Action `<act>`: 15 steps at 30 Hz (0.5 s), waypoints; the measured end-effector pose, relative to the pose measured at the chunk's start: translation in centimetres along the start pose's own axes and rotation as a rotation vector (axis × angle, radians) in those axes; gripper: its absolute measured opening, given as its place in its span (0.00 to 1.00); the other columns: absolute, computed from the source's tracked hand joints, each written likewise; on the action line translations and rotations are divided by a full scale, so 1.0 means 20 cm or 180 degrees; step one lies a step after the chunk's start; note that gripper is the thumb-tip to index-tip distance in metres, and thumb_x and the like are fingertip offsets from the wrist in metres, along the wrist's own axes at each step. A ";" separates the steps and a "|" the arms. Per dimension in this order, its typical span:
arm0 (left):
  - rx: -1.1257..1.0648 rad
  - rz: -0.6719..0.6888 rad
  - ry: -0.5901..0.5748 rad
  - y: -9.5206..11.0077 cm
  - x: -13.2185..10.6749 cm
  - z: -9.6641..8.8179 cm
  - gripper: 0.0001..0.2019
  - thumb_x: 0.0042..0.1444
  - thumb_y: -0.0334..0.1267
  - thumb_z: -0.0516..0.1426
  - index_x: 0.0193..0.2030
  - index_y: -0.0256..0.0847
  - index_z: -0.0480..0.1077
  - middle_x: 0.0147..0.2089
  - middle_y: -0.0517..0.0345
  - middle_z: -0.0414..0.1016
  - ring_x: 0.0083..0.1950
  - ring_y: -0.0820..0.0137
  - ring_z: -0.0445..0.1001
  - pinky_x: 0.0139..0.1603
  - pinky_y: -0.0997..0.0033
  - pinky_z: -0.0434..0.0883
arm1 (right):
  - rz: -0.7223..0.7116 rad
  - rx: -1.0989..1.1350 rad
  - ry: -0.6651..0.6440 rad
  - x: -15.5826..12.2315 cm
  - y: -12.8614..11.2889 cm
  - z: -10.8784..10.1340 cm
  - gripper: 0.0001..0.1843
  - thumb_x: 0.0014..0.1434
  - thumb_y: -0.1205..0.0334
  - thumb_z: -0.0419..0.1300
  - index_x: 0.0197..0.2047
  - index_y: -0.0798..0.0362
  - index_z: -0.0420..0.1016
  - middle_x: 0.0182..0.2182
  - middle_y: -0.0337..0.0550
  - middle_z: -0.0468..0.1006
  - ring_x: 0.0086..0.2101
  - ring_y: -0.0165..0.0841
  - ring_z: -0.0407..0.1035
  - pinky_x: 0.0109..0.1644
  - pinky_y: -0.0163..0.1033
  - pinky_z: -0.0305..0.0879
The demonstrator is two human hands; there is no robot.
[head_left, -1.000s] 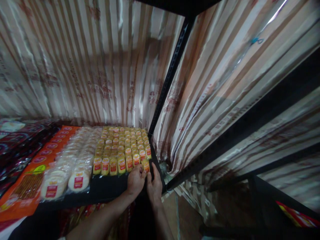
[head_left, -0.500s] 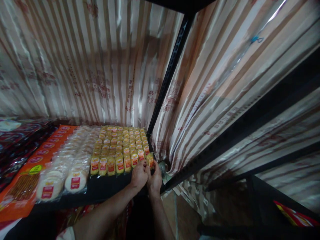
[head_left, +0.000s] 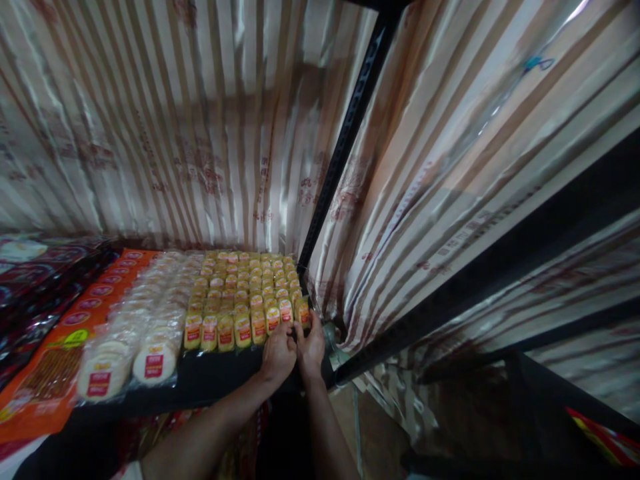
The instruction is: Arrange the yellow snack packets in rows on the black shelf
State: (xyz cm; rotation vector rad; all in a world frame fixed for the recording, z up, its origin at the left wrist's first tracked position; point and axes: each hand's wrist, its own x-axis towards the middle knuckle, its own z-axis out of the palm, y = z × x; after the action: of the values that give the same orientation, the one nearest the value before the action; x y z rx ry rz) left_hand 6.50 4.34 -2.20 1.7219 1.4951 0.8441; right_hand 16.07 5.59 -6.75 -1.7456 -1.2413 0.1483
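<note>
Rows of small yellow snack packets (head_left: pixel 243 330) with red and white labels stand at the right end of a black shelf. My right hand (head_left: pixel 311 343) has its thumb and fingers around the lower part of the front packet (head_left: pixel 302 311) at the row's right end. Close beside it, my left hand (head_left: pixel 279 353) is closed, its curled fingertips at the foot of the neighbouring packets. Whether anything lies between those left fingers is hidden.
Left of the yellow packets lie clear-wrapped round white cakes (head_left: pixel 154 360), then an orange bag of brown sticks (head_left: pixel 53 373) and dark red packages (head_left: pixel 45 293). A black upright post (head_left: pixel 345 143) stands at the shelf corner. Striped plastic sheeting (head_left: pixel 225 120) hangs behind.
The right-end packet has moved back into line with the front row, my right hand still on it. My left fingers have drawn slightly away from it. The view has shifted a little.
</note>
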 end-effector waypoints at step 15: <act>-0.0055 0.0039 0.0030 -0.04 -0.02 0.02 0.18 0.50 0.24 0.47 0.47 0.36 0.68 0.43 0.52 0.75 0.45 0.70 0.72 0.51 0.70 0.68 | -0.0180 -0.0363 -0.0051 -0.07 -0.01 -0.02 0.31 0.60 0.50 0.44 0.58 0.65 0.61 0.53 0.61 0.69 0.52 0.45 0.63 0.54 0.49 0.59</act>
State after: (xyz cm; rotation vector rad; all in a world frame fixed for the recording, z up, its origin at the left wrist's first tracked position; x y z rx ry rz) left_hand 6.45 3.97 -3.09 1.7185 1.4808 0.8702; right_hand 15.44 4.24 -7.07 -1.8075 -1.3318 0.0594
